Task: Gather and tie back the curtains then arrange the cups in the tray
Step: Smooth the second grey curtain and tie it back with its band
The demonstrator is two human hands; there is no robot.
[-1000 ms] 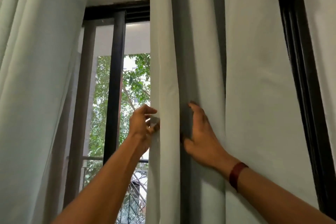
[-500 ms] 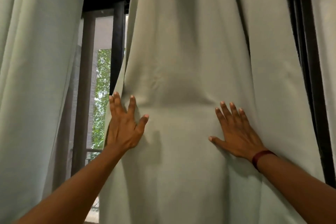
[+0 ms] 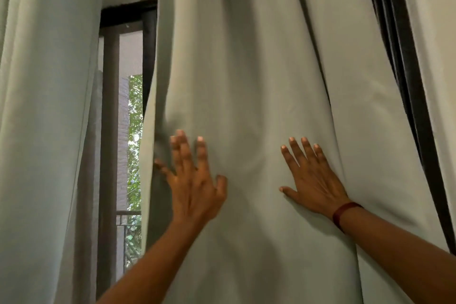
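Observation:
A pale green curtain panel (image 3: 259,76) hangs spread wide in front of me. My left hand (image 3: 195,180) lies flat on it near its left edge, fingers straight and pointing up, slightly blurred. My right hand (image 3: 313,177) presses flat on the cloth farther right, fingers spread, a dark red band on the wrist. A second pale green curtain (image 3: 47,106) hangs at the left. No cups or tray are in view.
Between the two curtains a narrow gap shows the dark window frame (image 3: 109,111), a railing (image 3: 128,213) and green leaves outside. Another dark frame edge (image 3: 404,76) and a white wall (image 3: 436,32) stand at the right.
A second ago both hands held the folds of the bunched curtain. The panel is now spread out flat to the left, narrowing the window gap, and both hands rest open on it.

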